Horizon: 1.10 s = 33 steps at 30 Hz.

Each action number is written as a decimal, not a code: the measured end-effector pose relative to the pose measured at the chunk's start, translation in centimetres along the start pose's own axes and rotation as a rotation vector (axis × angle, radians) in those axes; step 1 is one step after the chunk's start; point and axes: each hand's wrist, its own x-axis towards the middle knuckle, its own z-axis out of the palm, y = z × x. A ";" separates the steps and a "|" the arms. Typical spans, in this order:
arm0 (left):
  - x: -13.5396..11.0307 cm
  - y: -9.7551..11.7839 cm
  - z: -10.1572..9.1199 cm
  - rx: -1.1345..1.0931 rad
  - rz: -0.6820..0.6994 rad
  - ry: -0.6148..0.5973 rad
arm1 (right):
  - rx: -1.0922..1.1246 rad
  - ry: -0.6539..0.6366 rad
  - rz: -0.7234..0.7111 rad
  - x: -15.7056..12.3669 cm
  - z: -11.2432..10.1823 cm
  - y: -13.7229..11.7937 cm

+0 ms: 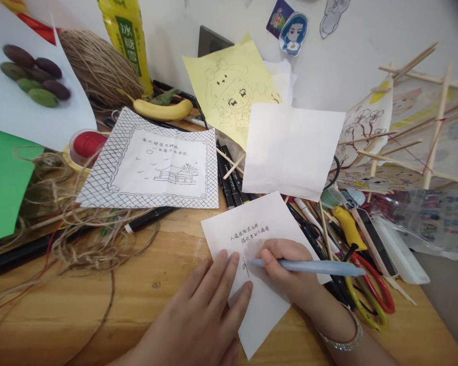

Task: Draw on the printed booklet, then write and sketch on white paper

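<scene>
A white sheet [263, 229] with two lines of handwritten characters lies on the wooden table [145, 295]. My left hand [204, 310] rests flat on the sheet's left edge, fingers stretched out, pinning it down. My right hand [286, 267] is closed on a light blue pen [313, 267]. The pen tip touches the paper beside a small drawn mark, just right of my left fingertips. A bracelet sits on my right wrist.
Behind lie a house drawing with a crosshatched border [152, 165], a blank white sheet [290, 150], a yellow cartoon sketch [232, 89], a banana [162, 109], black markers [229, 180] and twine [72, 229]. Scissors [370, 292] and wooden sticks [423, 127] crowd the right.
</scene>
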 end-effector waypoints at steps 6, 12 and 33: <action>-0.1 0.1 0.1 -0.014 -0.006 0.003 | -0.025 0.015 -0.043 0.2 0.0 0.0; 0.0 0.2 0.1 -0.029 -0.015 -0.002 | -0.013 0.016 -0.045 0.3 0.1 0.0; 0.0 0.2 -0.1 -0.044 -0.023 0.015 | -0.021 -0.030 -0.018 0.4 0.0 -0.1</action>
